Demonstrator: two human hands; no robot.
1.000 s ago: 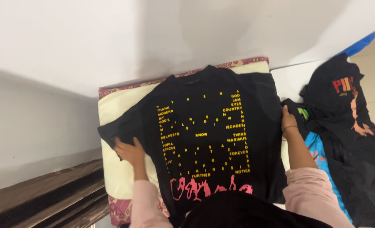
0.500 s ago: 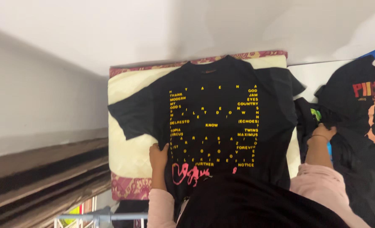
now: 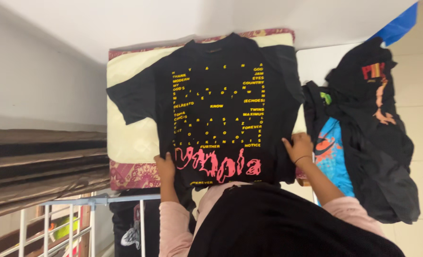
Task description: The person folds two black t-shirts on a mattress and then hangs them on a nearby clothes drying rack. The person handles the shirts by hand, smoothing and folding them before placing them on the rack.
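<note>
Fingers of the left hand [image 3: 165,166] and right hand [image 3: 297,146] lie flat, gripping nothing, on the lower corners of the black cotton T-shirt with yellow and pink print [image 3: 216,104], spread beyond them on the cream cushion [image 3: 130,138]; even outward pressure would smooth it best.

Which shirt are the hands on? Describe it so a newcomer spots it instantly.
Start at the cream cushion with a maroon patterned border against the white wall. Spread flat on it lies the black T-shirt, with the left hand and right hand at its lower corners. Unlike the crumpled pile of dark clothes to its right, it is laid out smooth, showing yellow lettering and a pink graphic at the hem.
</note>
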